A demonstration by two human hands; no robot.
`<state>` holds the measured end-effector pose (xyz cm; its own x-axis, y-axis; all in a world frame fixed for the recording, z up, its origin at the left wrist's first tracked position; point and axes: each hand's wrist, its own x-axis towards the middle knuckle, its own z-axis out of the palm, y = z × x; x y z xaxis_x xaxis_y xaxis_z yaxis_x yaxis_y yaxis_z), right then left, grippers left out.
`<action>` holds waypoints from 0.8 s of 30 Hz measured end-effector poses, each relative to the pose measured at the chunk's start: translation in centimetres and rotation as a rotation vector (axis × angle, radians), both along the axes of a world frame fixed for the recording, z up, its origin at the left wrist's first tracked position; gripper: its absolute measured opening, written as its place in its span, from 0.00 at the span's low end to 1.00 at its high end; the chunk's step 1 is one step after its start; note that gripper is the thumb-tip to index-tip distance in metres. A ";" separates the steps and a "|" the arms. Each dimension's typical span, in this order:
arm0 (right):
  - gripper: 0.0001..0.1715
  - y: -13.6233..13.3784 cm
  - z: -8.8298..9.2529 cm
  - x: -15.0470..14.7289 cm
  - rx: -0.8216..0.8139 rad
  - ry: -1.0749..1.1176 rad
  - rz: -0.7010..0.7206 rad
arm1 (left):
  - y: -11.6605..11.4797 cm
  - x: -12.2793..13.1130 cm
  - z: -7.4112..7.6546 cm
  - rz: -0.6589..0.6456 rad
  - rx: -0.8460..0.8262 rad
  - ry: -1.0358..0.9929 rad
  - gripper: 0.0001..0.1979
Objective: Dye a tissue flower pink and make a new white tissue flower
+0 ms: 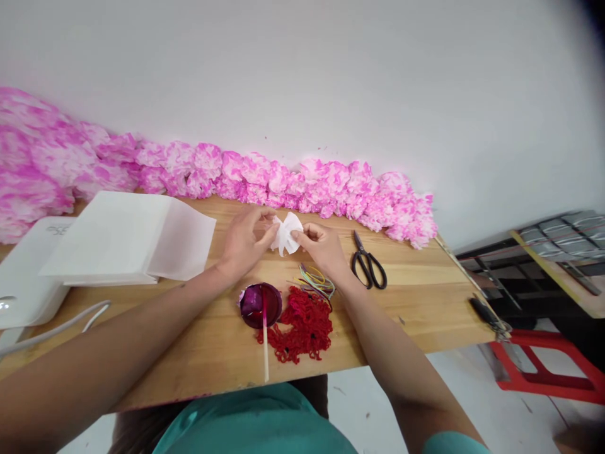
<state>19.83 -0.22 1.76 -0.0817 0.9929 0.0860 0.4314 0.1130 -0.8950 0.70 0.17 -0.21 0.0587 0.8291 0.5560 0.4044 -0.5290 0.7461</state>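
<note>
A small bunched piece of white tissue paper (286,234) is held above the wooden table, fanned out between my two hands. My left hand (249,234) pinches its left side with thumb and fingers. From the right, my right hand (320,244) grips the other side between thumb and forefinger. Below the hands lie a bundle of thin coloured strings (316,281) and a heap of red yarn (302,328). A dark red bowl (273,299) with purple contents stands beside the yarn, and a stick (265,347) with a pink-stained end rests across it.
Black-handled scissors (365,261) lie right of my right hand. At left, a stack of white paper sheets (113,236) rests on a white device (28,277) with a cable (57,328). Pink-and-white paper flowers (255,173) line the wall. A red stool (543,366) stands beyond the table's right end.
</note>
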 end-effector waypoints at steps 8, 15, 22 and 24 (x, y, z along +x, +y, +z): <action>0.13 -0.8 0.2 -0.9 0.141 -0.100 -0.028 | -0.5 0.2 0.1 -0.122 0.153 0.143 0.04; 0.18 -0.9 0.0 -0.7 0.201 -0.217 -0.055 | -0.5 0.1 0.1 -0.124 0.154 0.131 0.11; 0.11 -1.0 -0.2 -0.8 0.202 -0.165 -0.036 | -0.5 0.4 0.2 -0.058 0.063 0.137 0.10; 0.09 -1.1 -0.2 -0.9 0.205 -0.151 -0.026 | -0.4 0.4 0.1 -0.066 0.066 0.156 0.04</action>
<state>18.90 -1.29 1.59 -0.0835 0.9579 0.2746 0.5640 0.2726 -0.7795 1.09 -0.22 -0.07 0.2021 0.7824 0.5890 0.4751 -0.6043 0.6396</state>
